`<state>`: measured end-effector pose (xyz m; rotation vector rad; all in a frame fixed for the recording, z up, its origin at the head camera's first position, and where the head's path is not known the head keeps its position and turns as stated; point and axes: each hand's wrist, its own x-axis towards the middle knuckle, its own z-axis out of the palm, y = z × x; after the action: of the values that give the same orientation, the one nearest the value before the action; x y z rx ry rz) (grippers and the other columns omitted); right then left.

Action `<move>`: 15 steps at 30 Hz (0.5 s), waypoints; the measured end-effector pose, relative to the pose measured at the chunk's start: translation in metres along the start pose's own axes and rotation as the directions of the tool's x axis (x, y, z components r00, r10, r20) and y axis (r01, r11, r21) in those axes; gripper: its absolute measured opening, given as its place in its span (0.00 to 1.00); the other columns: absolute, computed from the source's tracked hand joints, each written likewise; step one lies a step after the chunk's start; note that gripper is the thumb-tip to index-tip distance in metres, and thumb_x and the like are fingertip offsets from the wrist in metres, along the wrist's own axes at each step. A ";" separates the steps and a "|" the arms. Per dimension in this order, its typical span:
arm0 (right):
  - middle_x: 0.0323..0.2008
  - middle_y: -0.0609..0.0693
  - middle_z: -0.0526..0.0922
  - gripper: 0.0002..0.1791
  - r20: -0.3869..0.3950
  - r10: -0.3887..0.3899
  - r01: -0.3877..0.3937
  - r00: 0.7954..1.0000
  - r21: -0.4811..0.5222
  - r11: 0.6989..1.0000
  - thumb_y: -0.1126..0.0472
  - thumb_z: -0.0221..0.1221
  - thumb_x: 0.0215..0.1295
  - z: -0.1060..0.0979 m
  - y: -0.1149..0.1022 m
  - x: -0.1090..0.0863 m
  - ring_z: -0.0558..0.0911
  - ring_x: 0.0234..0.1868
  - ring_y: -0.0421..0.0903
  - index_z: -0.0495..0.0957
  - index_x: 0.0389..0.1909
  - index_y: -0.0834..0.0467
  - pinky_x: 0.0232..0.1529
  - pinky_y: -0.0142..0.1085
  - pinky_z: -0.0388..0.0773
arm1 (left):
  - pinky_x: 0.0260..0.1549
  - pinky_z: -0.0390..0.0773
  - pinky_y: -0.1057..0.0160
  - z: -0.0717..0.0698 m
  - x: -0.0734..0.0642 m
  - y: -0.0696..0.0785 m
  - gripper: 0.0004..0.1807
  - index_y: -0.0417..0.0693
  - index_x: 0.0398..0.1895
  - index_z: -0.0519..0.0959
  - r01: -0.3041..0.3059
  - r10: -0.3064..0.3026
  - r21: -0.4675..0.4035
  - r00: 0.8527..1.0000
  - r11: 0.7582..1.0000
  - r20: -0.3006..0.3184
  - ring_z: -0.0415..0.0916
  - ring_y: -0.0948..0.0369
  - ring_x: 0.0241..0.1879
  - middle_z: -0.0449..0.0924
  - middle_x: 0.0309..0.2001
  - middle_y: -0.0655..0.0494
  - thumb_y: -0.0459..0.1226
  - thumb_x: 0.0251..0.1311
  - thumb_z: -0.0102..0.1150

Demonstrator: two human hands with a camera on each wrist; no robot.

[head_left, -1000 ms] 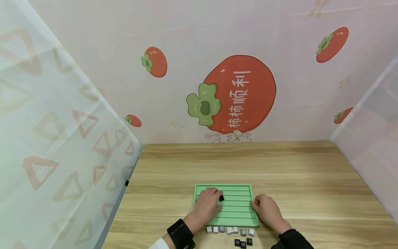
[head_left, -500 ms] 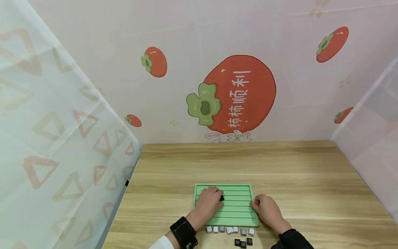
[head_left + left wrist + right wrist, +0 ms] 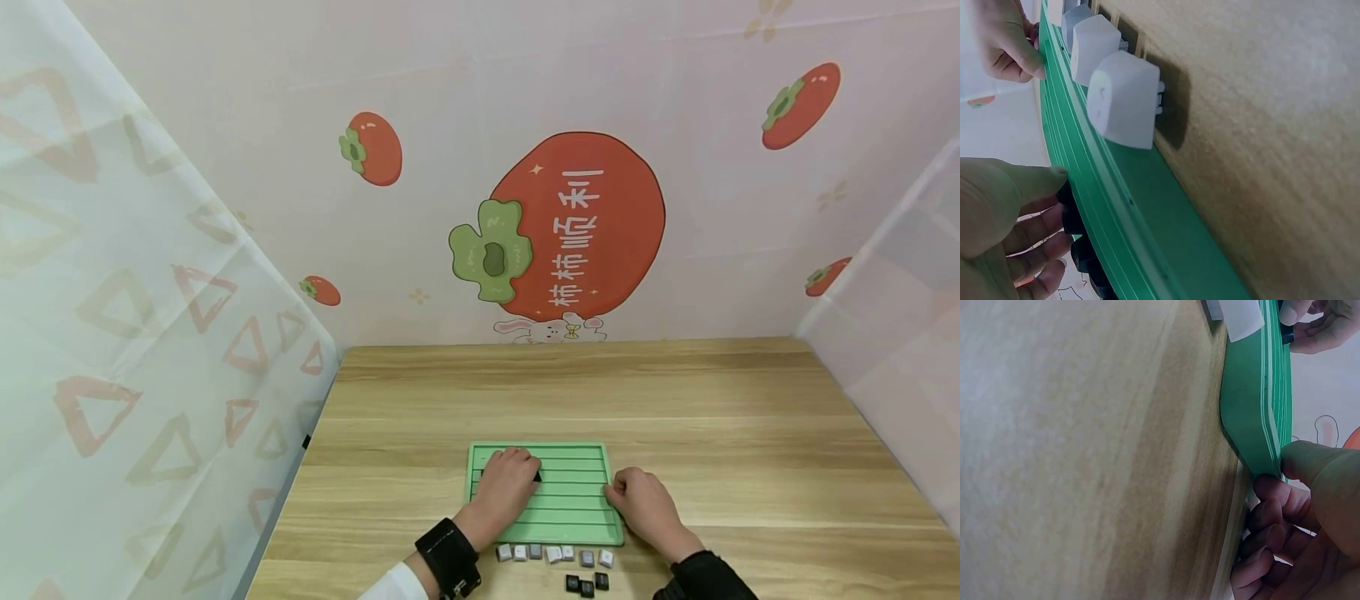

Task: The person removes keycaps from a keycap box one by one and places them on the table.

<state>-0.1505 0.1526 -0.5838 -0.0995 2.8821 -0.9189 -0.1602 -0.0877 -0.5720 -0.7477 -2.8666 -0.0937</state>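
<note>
A green ridged tray (image 3: 573,504) lies on the wooden table. My left hand (image 3: 506,487) is over its left half and pinches a black keycap (image 3: 537,476) between thumb and fingers. The left wrist view shows several black keycaps (image 3: 1085,253) in a row on the tray beside those fingers; from the head, the hand hides most of them. At the tray's right edge, my right hand (image 3: 647,508) grips the rim between thumb and curled index finger, as the right wrist view shows.
Several white and grey keycaps (image 3: 553,555) stand in a line along the tray's near edge. Closer to me are 3 loose black keycaps (image 3: 587,588). Behind the table (image 3: 712,417) hangs a backdrop printed with persimmons (image 3: 615,242).
My left hand has shifted slightly right on the tray, and its thumb has closed in on the black keycap, now mostly covered. The right hand stays at the tray's edge.
</note>
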 end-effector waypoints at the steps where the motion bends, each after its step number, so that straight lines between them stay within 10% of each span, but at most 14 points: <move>1: 0.13 0.42 0.55 0.26 -0.001 0.001 -0.001 1.000 0.001 1.000 0.62 0.63 0.65 0.000 0.000 0.000 0.57 0.17 0.39 0.61 0.12 0.51 0.24 0.28 0.53 | 0.36 0.76 0.63 0.001 0.000 0.000 0.07 0.54 0.38 0.87 -0.003 0.003 0.005 1.000 1.000 -0.003 0.80 0.61 0.39 0.85 0.37 0.61 0.43 0.59 0.72; 15: 0.13 0.42 0.55 0.26 0.007 0.015 -0.015 1.000 0.008 1.000 0.62 0.63 0.65 -0.001 -0.001 -0.001 0.57 0.17 0.39 0.61 0.12 0.52 0.24 0.29 0.53 | 0.34 0.75 0.65 0.002 0.002 0.000 0.07 0.56 0.37 0.87 -0.025 0.025 0.015 0.999 1.000 -0.032 0.79 0.63 0.37 0.85 0.35 0.62 0.41 0.56 0.74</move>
<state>-0.1500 0.1523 -0.5821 -0.0804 2.8685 -0.9260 -0.1625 -0.0865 -0.5741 -0.7717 -2.8236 -0.0802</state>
